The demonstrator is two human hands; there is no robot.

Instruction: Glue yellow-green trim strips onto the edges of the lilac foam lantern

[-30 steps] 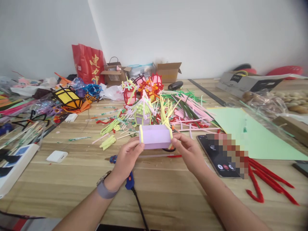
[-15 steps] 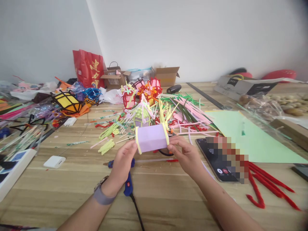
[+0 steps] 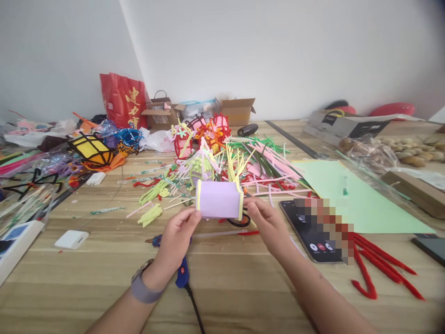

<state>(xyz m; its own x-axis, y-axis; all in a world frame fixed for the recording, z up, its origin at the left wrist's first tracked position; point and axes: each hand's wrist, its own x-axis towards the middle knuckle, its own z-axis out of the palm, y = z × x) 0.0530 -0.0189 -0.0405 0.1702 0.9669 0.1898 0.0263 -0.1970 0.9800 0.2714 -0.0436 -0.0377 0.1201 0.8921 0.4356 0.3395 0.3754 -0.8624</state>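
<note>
A lilac paper body (image 3: 219,199) with pale yellow fuzzy edging at both ends is held up above the table. My left hand (image 3: 178,234) pinches its lower left corner between thumb and fingers. At its right end, my right hand (image 3: 267,222) has thumb and fingers closed near the yellow edge. Behind it stands a small lilac and yellow-green lantern (image 3: 201,169). Under my left hand lies a blue glue gun (image 3: 182,273) with a black cord.
A phone (image 3: 306,232) and red fuzzy stems (image 3: 385,266) lie at the right, beside a green sheet (image 3: 358,199). Coloured stems (image 3: 271,162) and finished lanterns (image 3: 92,148) spread behind. A power strip (image 3: 17,246) sits at the left.
The lilac body has turned slightly, its lower edge now more level. My right thumb has shifted off its lower right corner. The view has moved a little to the right.
</note>
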